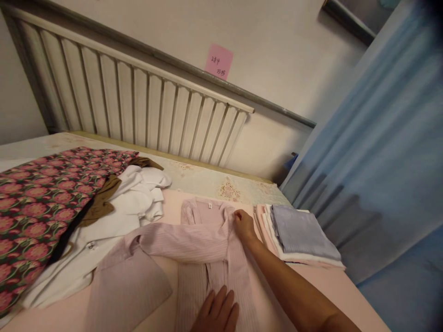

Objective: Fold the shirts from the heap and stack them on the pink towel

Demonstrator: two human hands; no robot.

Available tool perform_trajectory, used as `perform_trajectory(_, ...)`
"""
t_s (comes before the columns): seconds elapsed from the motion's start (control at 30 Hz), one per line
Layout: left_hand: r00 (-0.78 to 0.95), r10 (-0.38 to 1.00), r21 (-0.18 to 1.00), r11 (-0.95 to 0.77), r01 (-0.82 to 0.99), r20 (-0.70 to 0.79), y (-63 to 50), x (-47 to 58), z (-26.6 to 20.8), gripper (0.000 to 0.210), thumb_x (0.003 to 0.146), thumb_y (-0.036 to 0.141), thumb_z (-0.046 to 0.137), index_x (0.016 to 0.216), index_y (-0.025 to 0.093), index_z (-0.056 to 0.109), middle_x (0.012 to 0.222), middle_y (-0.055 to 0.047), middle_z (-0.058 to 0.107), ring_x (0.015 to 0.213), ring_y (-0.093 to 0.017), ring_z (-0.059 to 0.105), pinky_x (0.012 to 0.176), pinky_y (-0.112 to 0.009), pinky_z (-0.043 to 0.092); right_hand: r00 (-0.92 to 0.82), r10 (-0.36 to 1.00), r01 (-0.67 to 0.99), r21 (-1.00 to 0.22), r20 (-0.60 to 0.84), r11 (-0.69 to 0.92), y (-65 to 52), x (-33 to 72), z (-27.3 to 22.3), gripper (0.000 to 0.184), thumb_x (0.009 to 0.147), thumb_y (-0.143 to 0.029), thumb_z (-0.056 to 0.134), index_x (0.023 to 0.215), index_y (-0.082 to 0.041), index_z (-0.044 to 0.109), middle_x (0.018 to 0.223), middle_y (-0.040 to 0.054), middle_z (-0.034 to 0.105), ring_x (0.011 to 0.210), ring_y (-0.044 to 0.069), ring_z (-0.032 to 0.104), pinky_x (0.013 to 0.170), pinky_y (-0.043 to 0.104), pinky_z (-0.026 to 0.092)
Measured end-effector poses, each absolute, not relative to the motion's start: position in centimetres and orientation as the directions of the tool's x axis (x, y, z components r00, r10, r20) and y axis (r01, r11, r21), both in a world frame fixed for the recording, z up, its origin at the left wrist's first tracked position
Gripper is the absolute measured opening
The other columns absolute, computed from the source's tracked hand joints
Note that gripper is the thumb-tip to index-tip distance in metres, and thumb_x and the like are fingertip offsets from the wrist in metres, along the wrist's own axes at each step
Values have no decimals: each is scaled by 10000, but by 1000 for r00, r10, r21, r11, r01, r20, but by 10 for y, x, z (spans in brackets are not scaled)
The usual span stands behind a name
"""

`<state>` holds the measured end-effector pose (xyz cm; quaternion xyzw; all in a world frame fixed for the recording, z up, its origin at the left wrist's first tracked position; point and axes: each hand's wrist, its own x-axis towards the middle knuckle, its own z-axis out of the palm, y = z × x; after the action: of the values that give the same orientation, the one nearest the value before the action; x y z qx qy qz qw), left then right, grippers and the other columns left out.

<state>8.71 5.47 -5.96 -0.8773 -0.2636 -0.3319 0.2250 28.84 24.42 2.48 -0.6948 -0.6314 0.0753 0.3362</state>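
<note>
A pale pink striped blouse (238, 276) lies spread out, its collar end away from me and a small label inside the neck. One long sleeve (187, 237) is folded across the front and reaches left, ending in a wide flared cuff (128, 286). My right hand (244, 225) is closed on the blouse at its right shoulder, fingers pinched together. At the bottom edge of the view, my left hand (218, 311) rests flat on the blouse's front, fingers stretched out; its wrist is out of view.
To the right sits a stack of folded clothes (304, 235), blue-grey on top. Rumpled white clothes (128, 207), a brown garment (104, 203) and a floral cloth (41, 203) lie left. Behind stand a radiator (138, 97) and a wall with a pink note (219, 61); a blue curtain (374, 138) hangs right.
</note>
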Motion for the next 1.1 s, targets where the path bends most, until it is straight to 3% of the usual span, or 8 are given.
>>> perform_trajectory(0.17, 638, 302, -218, -766, 604, 708, 55, 87, -60, 302, 915, 449, 459, 1088, 255, 613, 1152, 27, 677, 1092, -189, 576, 1026, -354, 297, 42, 924, 881, -450, 380, 145, 218, 277, 14, 338, 857, -173, 408, 1097, -166, 646, 1127, 106, 668, 1057, 202, 595, 940, 305, 420)
perform_trajectory(0.33, 673, 339, -184, -794, 579, 658, 54, 87, -61, 370, 897, 473, 470, 1152, 236, 594, 1203, -14, 656, 1121, -194, 563, 1023, -354, 311, -130, 915, 906, -329, 383, 266, 208, 258, -14, 393, 919, -233, 407, 1271, -153, 562, 1366, 124, 527, 1298, 220, 439, 1101, 398, 294)
perform_trajectory(0.43, 686, 361, -165, -802, 574, 632, 53, 87, -62, 386, 888, 454, 488, 1187, 228, 578, 1227, -26, 645, 1135, -203, 561, 1012, -359, 338, -177, 893, 945, -181, 413, 271, 206, 255, -26, 412, 973, -253, 325, 1325, -154, 515, 1412, 119, 480, 1346, 213, 378, 1125, 433, 248)
perform_trajectory(0.53, 682, 367, -163, -798, 580, 633, 52, 86, -62, 365, 878, 434, 512, 1175, 234, 584, 1221, -15, 648, 1149, -208, 554, 1010, -356, 356, -149, 899, 965, -136, 412, 222, 206, 254, -28, 425, 991, -267, 294, 1347, -145, 491, 1429, 118, 461, 1352, 204, 367, 1125, 417, 244)
perform_trajectory(0.73, 609, 470, 66, -822, 566, 639, 45, 83, -42, 289, 874, 299, 511, 1143, 224, 586, 1176, -39, 655, 1164, -175, 539, 972, -298, 437, -102, 910, 975, -139, 402, 171, 205, 251, -23, 421, 986, -258, 304, 1341, -136, 494, 1412, 133, 477, 1349, 219, 368, 1113, 434, 234)
perform_trajectory(0.9, 314, 758, 409, -596, 691, 572, 73, 64, -4, 231, 927, 221, 406, 1043, 206, 605, 1004, -69, 678, 947, -159, 628, 835, -279, 517, -103, 906, 971, -158, 411, 182, 203, 250, -20, 413, 984, -249, 300, 1323, -129, 504, 1402, 133, 488, 1347, 221, 369, 1105, 430, 237)
perform_trajectory(1.0, 216, 871, 440, -420, 794, 442, 118, 46, 18, 240, 933, 232, 377, 987, 186, 607, 991, -79, 665, 975, -198, 602, 882, -339, 481, -86, 906, 967, -184, 414, 176, 202, 249, -18, 413, 984, -250, 298, 1318, -130, 510, 1395, 136, 496, 1344, 225, 372, 1104, 430, 233)
perform_trajectory(1.1, 195, 944, 333, -280, 900, 267, 164, 35, 34, 257, 927, 218, 358, 978, 178, 606, 1006, -84, 648, 1003, -214, 564, 904, -342, 428, -69, 907, 963, -209, 415, 169, 202, 250, -17, 413, 983, -255, 303, 1319, -137, 512, 1394, 137, 496, 1342, 224, 376, 1107, 424, 224)
